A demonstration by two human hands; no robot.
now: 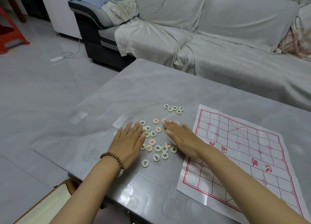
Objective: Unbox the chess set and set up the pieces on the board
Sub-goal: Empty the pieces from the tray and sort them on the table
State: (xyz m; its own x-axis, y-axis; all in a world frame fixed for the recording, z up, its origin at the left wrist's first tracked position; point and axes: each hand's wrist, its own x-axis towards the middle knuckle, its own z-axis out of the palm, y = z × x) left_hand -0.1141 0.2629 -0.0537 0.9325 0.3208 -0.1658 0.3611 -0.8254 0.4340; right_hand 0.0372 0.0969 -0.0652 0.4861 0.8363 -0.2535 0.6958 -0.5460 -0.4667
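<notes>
Both hands flat, palms down, fingers spread, on grey table (151, 82) among scattered pieces (156, 146). Left hand (129, 143) on left edge of the scatter, covering a few discs; beaded bracelet (114, 158) on that wrist. Right hand (181, 139) on right side of the scatter, fingertips over a couple of red-marked discs, heel near board's left edge. Nothing gripped in either hand, no fingers curled. Pieces: white round discs with red or black characters, most lying face up between the two hands; separate cluster of five (174, 109) further back, apart from the rest. Board (244, 149): white sheet with red grid, flat on table to the right, no pieces on it. Clear plastic sheet (119, 121) just beyond left fingertips. Covered sofa (218, 30) behind table
</notes>
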